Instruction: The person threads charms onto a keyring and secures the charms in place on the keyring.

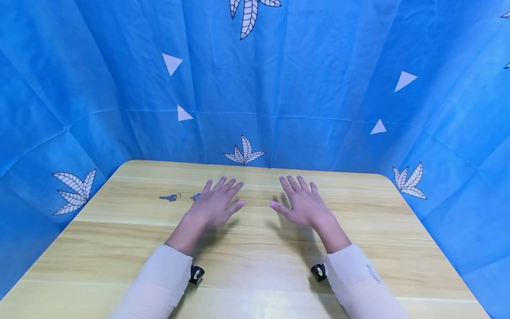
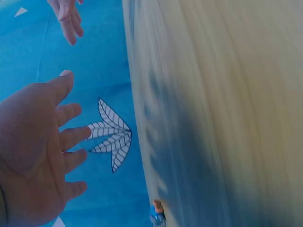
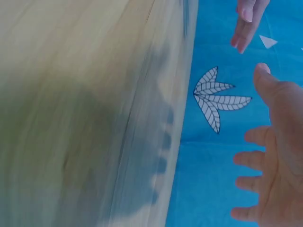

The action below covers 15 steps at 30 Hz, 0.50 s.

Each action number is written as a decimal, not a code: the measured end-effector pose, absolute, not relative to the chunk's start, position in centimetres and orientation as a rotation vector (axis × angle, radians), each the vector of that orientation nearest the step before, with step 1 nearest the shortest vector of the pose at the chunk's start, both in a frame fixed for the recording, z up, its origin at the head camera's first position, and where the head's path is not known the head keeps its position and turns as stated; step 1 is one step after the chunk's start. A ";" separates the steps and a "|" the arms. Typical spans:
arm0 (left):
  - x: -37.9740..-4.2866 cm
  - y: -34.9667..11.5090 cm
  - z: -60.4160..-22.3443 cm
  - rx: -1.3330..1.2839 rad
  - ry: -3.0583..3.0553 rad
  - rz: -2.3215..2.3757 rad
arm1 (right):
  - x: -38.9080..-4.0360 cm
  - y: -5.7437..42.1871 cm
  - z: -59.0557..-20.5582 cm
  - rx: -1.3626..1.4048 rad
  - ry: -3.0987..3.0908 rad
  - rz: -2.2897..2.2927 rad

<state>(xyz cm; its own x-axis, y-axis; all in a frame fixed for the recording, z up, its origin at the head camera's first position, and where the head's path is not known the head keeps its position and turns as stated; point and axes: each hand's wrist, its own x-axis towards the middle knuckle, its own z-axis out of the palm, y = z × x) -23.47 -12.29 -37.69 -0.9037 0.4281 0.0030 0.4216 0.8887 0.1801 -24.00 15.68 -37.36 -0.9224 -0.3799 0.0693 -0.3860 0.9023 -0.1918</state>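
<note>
My left hand [image 1: 215, 204] hovers palm down above the left half of the table, fingers spread and straight. Across from it, my right hand [image 1: 304, 206] is held the same way, thumb pointing inward. Neither hand holds anything. Just left of my left hand lies a blue key [image 1: 170, 197] with a small metal ring. Closer to the fingers, a second small blue item [image 1: 195, 196] is partly hidden behind the left hand. The left wrist view shows a small blue and orange piece [image 2: 157, 213] near the table's far edge.
The pale wooden table [image 1: 255, 257] has rounded far corners. A blue curtain [image 1: 318, 79] with white leaves and triangles hangs around its back and sides. A black wrist camera [image 1: 196, 274] sits at the left cuff, another black camera [image 1: 318, 272] at the right.
</note>
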 end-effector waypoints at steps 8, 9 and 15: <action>-23.9 -15.8 -37.7 0.628 3.008 0.277 | -25.0 13.4 -37.4 0.701 -3.045 0.266; -24.0 -16.3 -37.7 0.621 3.011 0.280 | -25.1 13.1 -37.4 0.708 -3.052 0.268; -24.4 -19.3 -37.6 0.578 3.006 0.330 | -25.6 11.4 -37.6 0.760 -3.075 0.243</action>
<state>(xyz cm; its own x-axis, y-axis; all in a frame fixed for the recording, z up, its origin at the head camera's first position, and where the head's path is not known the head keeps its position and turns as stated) -24.39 -19.32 -37.57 -0.9275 0.3732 -0.0213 0.3597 0.9066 0.2207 -25.64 11.42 -37.56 -0.8849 -0.4658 0.0024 -0.4604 0.8738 -0.1566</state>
